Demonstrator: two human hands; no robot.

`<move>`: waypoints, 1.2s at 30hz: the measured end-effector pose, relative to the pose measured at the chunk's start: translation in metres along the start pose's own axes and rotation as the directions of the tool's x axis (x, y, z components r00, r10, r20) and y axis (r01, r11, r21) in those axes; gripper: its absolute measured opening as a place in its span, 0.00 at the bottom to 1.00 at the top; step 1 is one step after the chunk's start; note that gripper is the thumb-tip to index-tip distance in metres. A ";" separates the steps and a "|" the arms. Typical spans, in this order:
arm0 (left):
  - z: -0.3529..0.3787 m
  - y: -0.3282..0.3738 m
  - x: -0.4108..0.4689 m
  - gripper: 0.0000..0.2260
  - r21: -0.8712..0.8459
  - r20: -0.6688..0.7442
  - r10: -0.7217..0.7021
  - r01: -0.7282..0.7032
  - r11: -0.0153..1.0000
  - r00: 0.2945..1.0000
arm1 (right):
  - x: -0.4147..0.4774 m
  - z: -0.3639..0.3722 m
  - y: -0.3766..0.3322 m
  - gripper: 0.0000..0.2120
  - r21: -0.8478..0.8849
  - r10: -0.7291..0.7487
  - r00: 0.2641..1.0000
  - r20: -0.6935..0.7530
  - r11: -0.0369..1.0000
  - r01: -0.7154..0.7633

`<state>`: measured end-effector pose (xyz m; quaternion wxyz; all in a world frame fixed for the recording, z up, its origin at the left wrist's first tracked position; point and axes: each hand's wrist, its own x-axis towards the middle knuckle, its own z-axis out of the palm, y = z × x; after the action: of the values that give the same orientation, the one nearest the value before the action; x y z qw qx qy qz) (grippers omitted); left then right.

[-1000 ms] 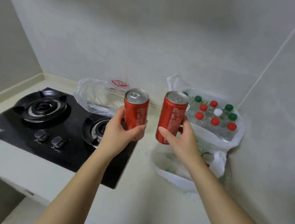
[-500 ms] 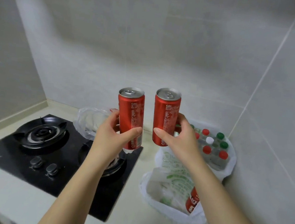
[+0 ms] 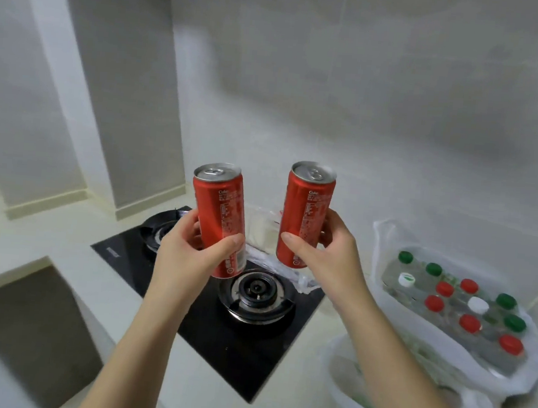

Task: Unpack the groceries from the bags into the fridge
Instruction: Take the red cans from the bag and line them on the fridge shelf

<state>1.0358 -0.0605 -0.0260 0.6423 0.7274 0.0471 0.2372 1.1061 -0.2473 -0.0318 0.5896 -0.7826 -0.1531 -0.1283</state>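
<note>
The left hand (image 3: 188, 255) grips one red soda can (image 3: 219, 219) upright, fingers and thumb wrapped round its lower half; the right hand (image 3: 327, 261) grips a second red can (image 3: 306, 213) likewise. Both cans are held above the gas hob (image 3: 249, 342), well clear of the countertop (image 3: 47, 236). A plastic bag (image 3: 384, 246) of capped bottles (image 3: 467, 305) rests at the countertop's right edge.

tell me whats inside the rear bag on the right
The bag holds a wrapped pack of bottles with red, green and white caps. Anything beneath the pack is hidden.
</note>
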 end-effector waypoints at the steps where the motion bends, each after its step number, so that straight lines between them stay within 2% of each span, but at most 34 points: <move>1: -0.011 0.001 -0.001 0.16 0.006 -0.025 0.003 -0.003 1.000 1.000 | 0.001 0.009 -0.006 0.24 0.003 -0.012 1.000 0.020 1.000 0.012; 12: -0.170 0.003 -0.034 0.17 0.055 -0.296 -0.010 0.027 0.998 0.955 | -0.030 0.161 -0.070 0.20 0.158 -0.070 0.961 0.267 0.987 0.027; 16: -0.229 0.003 -0.052 0.17 0.065 -0.404 -0.010 0.040 0.997 0.915 | -0.049 0.222 -0.093 0.23 0.242 -0.097 0.917 0.387 0.970 0.001; 22: -0.295 0.006 -0.081 0.19 0.084 -0.560 -0.003 0.061 0.995 0.828 | -0.069 0.298 -0.125 0.21 0.328 -0.181 0.816 0.548 0.945 -0.010; 26: -0.326 0.009 -0.104 0.19 0.122 -0.679 0.019 0.087 0.989 0.734 | -0.082 0.346 -0.147 0.27 0.374 -0.261 0.723 0.640 0.928 0.004; 29: -0.342 0.014 -0.125 0.21 0.147 -0.771 0.034 0.125 0.981 0.636 | -0.097 0.378 -0.162 0.26 0.428 -0.338 0.627 0.702 0.904 0.008; 36: -0.355 0.033 -0.176 0.21 0.197 -0.934 0.129 0.180 0.964 0.334 | -0.132 0.431 -0.195 0.25 0.536 -0.488 0.313 0.815 0.840 -0.085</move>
<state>0.7288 0.1922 -0.0224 0.3967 0.5343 0.4518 0.5941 0.9178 0.2060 -0.0271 0.5464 -0.5085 -0.5892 0.3096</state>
